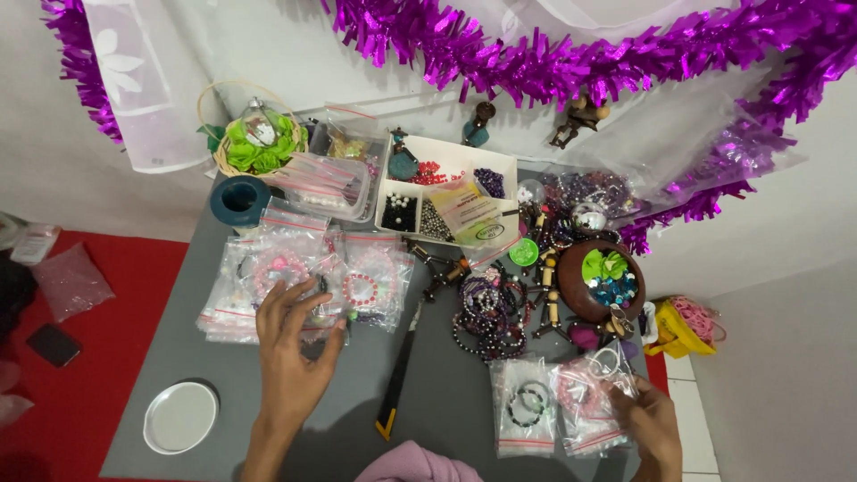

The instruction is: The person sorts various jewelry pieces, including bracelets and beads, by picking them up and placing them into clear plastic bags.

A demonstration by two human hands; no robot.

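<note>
We are working at a grey counter (446, 393) with two bare hands. Our left hand (290, 344) is resting on a stack of clear zip bags (303, 277) near the counter's left edge, its grip spread, fingertips pressing on the top bag; we are counting at least three pink bead bracelets showing through that stack, though the number of bags in it we cannot tell. Our right hand (650, 419) is at the front right corner, its grip pinching the corner of a bag with a pink bracelet (585, 402). Just beside it one bag with two dark bracelets (525, 406) is lying flat. One round white lid (181, 417) is sitting at the front left corner, one black and yellow knife (399, 370) is lying along the middle, one brown bowl (600, 284) is standing by the right edge, and one white divided tray (446, 192) is sitting at the back edge. Open room is showing only along the front edge, between lid and knife.
</note>
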